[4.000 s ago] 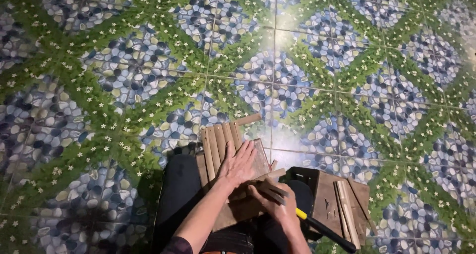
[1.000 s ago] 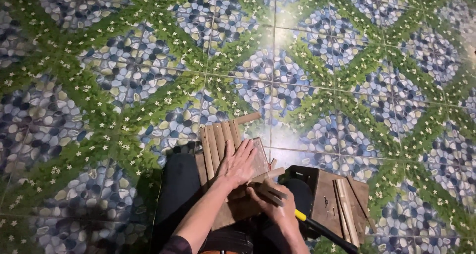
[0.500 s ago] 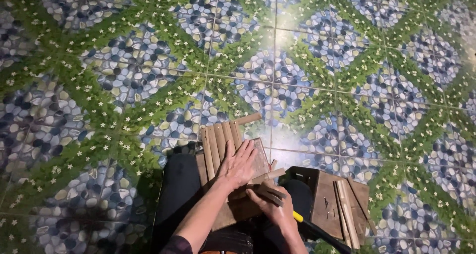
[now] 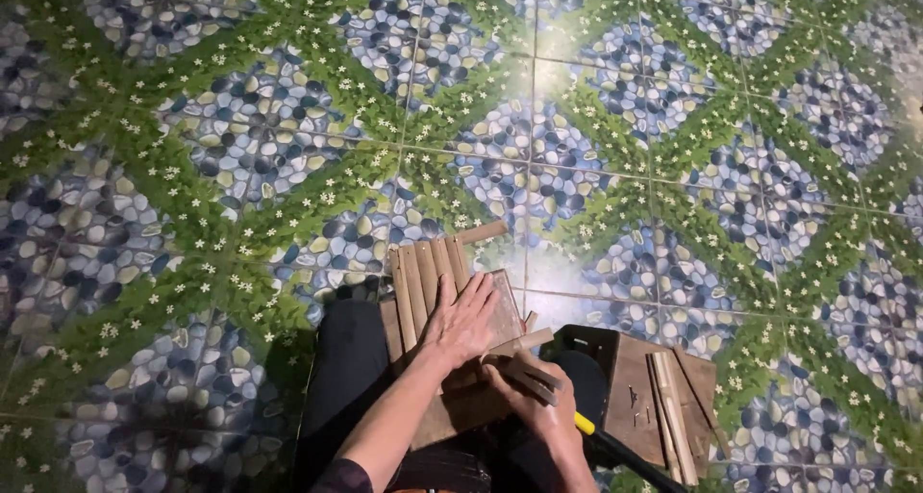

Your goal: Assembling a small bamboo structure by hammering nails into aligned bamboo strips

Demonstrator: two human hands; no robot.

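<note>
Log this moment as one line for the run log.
left hand flat on bamboo strips | right hand gripping yellow-handled tool | board on lap | wooden stool with strips, right

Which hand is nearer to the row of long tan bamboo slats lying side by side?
Left. The left hand lies flat on the row of long tan bamboo slats, touching them. The right hand is lower and to the right, apart from the row, gripping a thin stick.

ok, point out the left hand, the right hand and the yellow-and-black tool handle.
left hand [image 4: 461, 322], head view, back of the hand
right hand [image 4: 540, 404], head view, back of the hand
tool handle [image 4: 584, 423], head view, yellow section beside the right hand
</note>
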